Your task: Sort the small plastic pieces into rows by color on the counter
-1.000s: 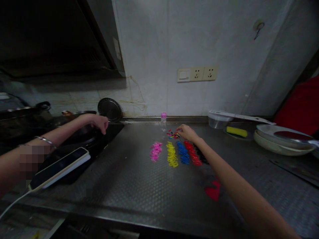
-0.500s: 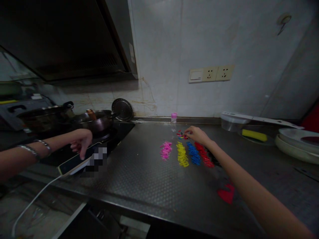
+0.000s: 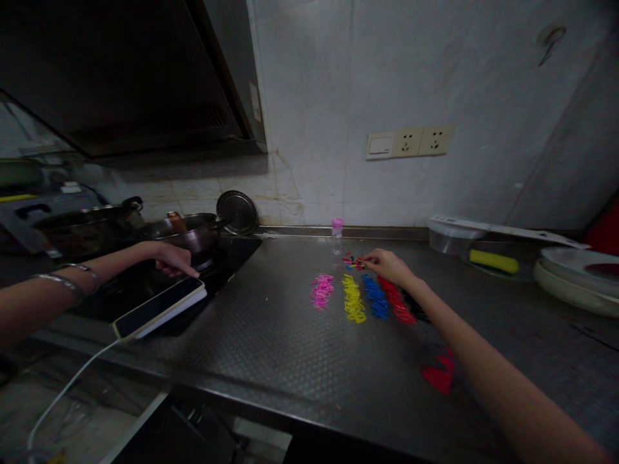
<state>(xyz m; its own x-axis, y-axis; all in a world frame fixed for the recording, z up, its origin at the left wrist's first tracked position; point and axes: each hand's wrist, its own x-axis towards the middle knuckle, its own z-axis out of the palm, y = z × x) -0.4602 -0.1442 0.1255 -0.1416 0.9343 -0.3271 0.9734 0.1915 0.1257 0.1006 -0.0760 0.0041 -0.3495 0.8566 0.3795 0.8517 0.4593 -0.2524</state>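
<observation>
My left hand [image 3: 173, 258], with bracelets at the wrist, has its index finger stretched to the far right corner of a phone [image 3: 159, 308]; its other fingers are curled and hold nothing. The phone's screen is dark, a white cable runs from its near end, and a white block is under it. My right hand [image 3: 387, 265] pinches at a small mixed pile of coloured bits [image 3: 352, 262]; what is between the fingertips is too small to make out. Nearer lie rows of thin small pieces: pink [image 3: 322, 291], yellow [image 3: 354, 299], blue [image 3: 376, 298], red [image 3: 396, 301] and black [image 3: 420, 310], partly behind my forearm.
A small clear container with a pink lid [image 3: 337, 225] stands by the wall. Pans [image 3: 188, 233] are on the stove at left. To the right are a plastic tub [image 3: 449, 240], a yellow sponge [image 3: 493, 261] and stacked dishes [image 3: 575, 283]. A red heart-shaped piece [image 3: 439, 375] lies near my forearm.
My left hand has risen from over the middle of the phone, and its fingertip is now at the phone's far corner. My right hand has shifted very slightly by the mixed pile.
</observation>
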